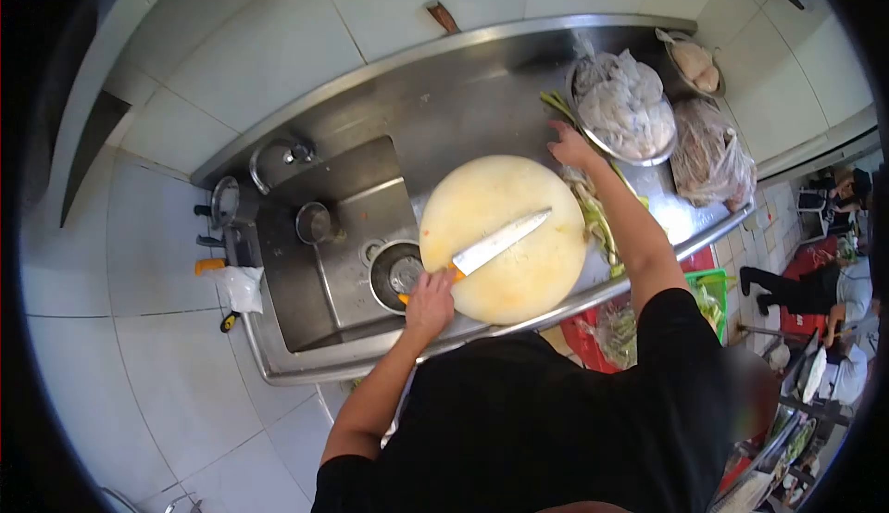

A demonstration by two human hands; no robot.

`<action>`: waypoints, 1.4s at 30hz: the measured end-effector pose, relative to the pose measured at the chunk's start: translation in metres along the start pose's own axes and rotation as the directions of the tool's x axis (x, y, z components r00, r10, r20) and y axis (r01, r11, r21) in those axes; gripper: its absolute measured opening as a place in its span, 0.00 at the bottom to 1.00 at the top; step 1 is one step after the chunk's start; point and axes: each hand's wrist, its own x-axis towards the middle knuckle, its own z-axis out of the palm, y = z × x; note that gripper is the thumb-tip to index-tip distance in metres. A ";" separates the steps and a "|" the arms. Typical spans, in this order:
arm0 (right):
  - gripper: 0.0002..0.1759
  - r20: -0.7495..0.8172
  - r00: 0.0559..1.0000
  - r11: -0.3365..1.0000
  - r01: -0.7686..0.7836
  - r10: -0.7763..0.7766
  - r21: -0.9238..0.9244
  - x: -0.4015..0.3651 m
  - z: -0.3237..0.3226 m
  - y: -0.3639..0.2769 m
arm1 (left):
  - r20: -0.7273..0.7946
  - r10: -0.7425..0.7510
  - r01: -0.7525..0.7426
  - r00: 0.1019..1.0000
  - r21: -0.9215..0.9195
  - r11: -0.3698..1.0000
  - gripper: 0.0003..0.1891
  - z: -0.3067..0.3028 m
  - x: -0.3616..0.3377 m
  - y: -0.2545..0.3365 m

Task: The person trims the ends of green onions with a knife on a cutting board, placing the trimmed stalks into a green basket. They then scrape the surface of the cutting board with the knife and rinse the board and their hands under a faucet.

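My left hand (pixel 431 304) is wrapped round the yellow handle of a kitchen knife (pixel 503 243). The blade lies flat over a round, pale chopping board (pixel 463 203), its tip pointing up and to the right. Beyond the board's far right edge is my right hand (pixel 571 146), with finger and thumb apart and nothing visible between them. Just past its fingers, green stalks (pixel 556 101) stick out beside a metal bowl (pixel 661 157) of plastic-wrapped white stuff. Leafy green scraps (pixel 600 226) lie along the board's right edge, partly under my right forearm.
Left of the board is a sink (pixel 296 272) holding a metal bowl (pixel 375 277) and a small metal cup (pixel 314 223), below a tap (pixel 278 155). A plastic bag (pixel 711 156) and another bowl (pixel 718 87) stand at the right. A green crate (pixel 711 281) is below; people work farther right.
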 end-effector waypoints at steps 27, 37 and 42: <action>0.10 -0.205 0.979 0.999 0.012 -0.020 -0.039 -0.137 0.013 -0.017 | -0.058 -0.031 0.038 0.998 0.136 0.990 0.16 0.015 0.014 0.000; 0.05 -0.461 0.871 0.948 -0.018 0.172 0.319 -0.158 0.059 -0.006 | -0.043 0.059 -0.049 0.997 0.196 0.979 0.14 0.002 0.016 -0.035; 0.05 -0.431 0.848 0.787 0.027 0.308 0.616 -0.155 -0.008 -0.053 | 0.228 -0.180 0.184 0.957 0.001 0.983 0.16 -0.052 0.032 -0.025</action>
